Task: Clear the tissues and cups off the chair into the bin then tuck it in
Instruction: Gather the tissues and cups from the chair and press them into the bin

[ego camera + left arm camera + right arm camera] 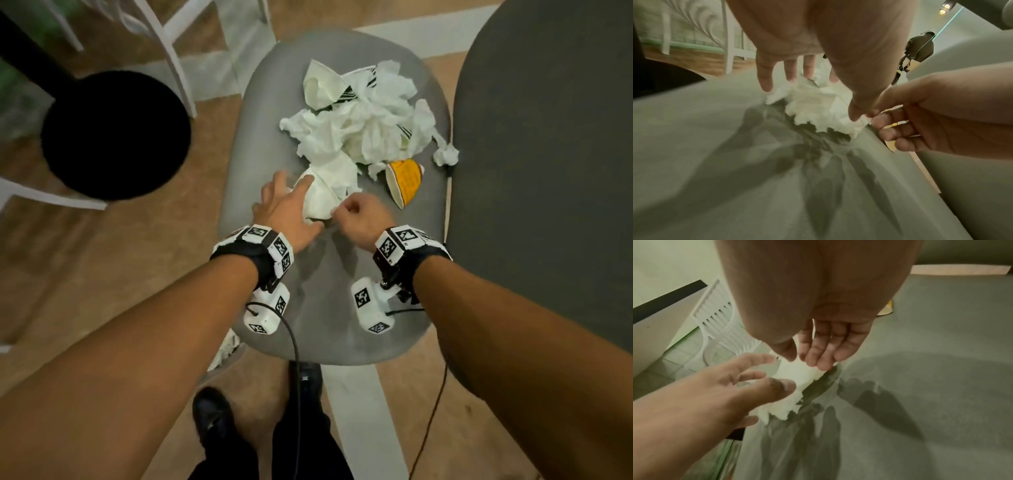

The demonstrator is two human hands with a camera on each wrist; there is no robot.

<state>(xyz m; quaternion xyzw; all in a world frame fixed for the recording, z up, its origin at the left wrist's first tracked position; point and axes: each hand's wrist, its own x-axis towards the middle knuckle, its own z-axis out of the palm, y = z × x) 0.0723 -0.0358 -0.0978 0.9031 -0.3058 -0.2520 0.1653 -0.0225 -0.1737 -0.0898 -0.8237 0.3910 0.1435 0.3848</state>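
Observation:
A heap of crumpled white tissues (363, 126) lies on the grey chair seat (325, 308), with a crushed white cup (320, 89) at its far end and a yellow cup (406, 181) on its side at the right. My left hand (287, 202) is spread, fingers straight, over the nearest white tissue (322, 198). My right hand (356, 216) is curled and pinches that tissue's near edge. In the left wrist view the left hand (809, 95) covers the tissue (818, 105). In the right wrist view the right hand (809, 360) pinches the tissue (795, 378).
A round black bin (113, 133) stands on the floor left of the chair. The chair's dark grey backrest (548, 154) rises at the right. White chair legs (174, 44) stand at the back left. A bit of tissue (224, 353) lies below the seat's front left edge.

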